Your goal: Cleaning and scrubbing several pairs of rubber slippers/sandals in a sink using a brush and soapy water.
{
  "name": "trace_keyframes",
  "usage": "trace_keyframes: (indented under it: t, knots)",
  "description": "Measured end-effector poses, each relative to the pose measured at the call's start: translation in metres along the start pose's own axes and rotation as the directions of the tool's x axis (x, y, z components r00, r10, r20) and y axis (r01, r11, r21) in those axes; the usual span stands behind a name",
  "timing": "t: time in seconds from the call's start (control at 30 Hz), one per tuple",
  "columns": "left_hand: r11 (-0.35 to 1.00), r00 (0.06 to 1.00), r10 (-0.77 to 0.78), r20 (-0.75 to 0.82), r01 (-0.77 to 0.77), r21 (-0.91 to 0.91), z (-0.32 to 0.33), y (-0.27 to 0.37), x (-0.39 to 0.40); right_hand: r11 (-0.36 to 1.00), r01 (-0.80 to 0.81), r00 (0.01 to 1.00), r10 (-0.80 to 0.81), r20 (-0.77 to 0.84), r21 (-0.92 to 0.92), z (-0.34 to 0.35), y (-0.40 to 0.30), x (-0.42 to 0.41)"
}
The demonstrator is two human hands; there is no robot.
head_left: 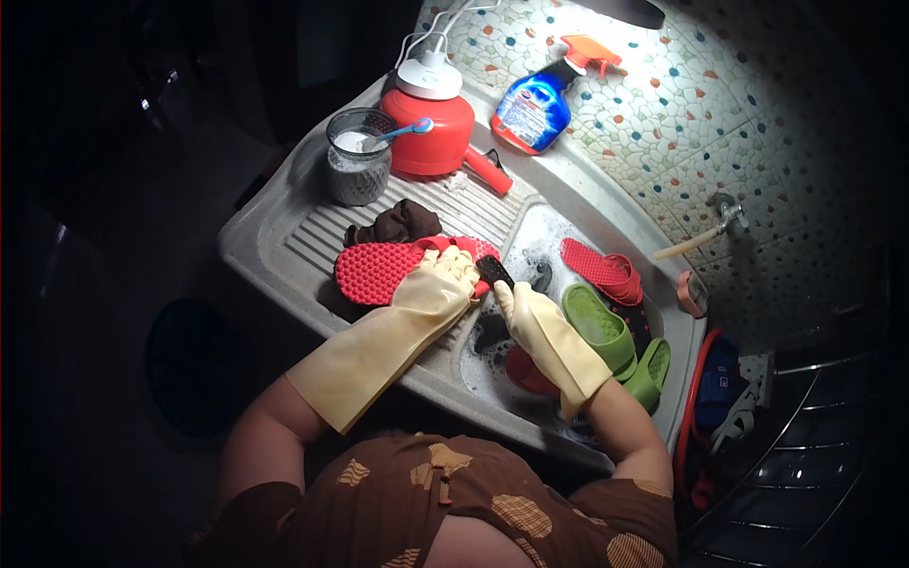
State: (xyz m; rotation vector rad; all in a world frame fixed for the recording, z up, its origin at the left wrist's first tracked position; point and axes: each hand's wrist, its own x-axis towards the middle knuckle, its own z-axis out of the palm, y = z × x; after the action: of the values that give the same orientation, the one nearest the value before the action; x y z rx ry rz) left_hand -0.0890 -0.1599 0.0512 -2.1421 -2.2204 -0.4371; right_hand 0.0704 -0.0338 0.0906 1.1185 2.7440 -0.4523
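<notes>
A red sandal (372,272) with a bumpy footbed lies across the ribbed drainboard (312,226) of a stone laundry sink. My left hand (439,284), in a long cream rubber glove, grips it near the strap. My right hand (534,318), gloved alike, is closed on a small black brush (495,271), whose visible end is beside the sandal's right end. Its bristles cannot be made out. Below and around my right hand, the basin holds foamy water (543,221). Another red sandal (602,270) and green slippers (600,330) lie at the basin's right side.
A crumpled dark brown cloth (399,224) lies behind the sandal. Farther back stand a glass jar (360,174) of white powder with a toothbrush, a red dipper (429,138) and a spray bottle (532,113). A tap (731,213) with a hose projects from the tiled wall.
</notes>
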Motion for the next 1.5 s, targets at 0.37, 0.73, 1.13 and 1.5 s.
trace_keyframes:
  t: [0.37, 0.73, 1.13, 1.5]
  knots:
    - [0.990, 0.999, 0.016, -0.031, -0.020, -0.141, -0.005, -0.003, 0.002, 0.998, 0.059, 0.995, -0.059, 0.077, -0.003, -0.022, -0.018, 0.014]
    - [0.982, 0.996, 0.070, -0.048, -0.078, -0.172, -0.012, -0.002, 0.005, 0.998, 0.009, 0.998, -0.004, 0.062, -0.069, -0.040, -0.033, 0.012]
    - [0.990, 0.969, 0.101, -0.226, -0.120, -0.074, 0.003, 0.001, -0.001, 1.000, -0.003, 0.996, 0.005, 0.089, -0.024, -0.044, -0.028, 0.010]
    - [0.987, 0.961, 0.152, -0.232, -0.162, -0.022, 0.006, -0.002, 0.003, 0.990, -0.142, 0.989, 0.142, -0.049, 0.007, -0.014, -0.011, 0.067]
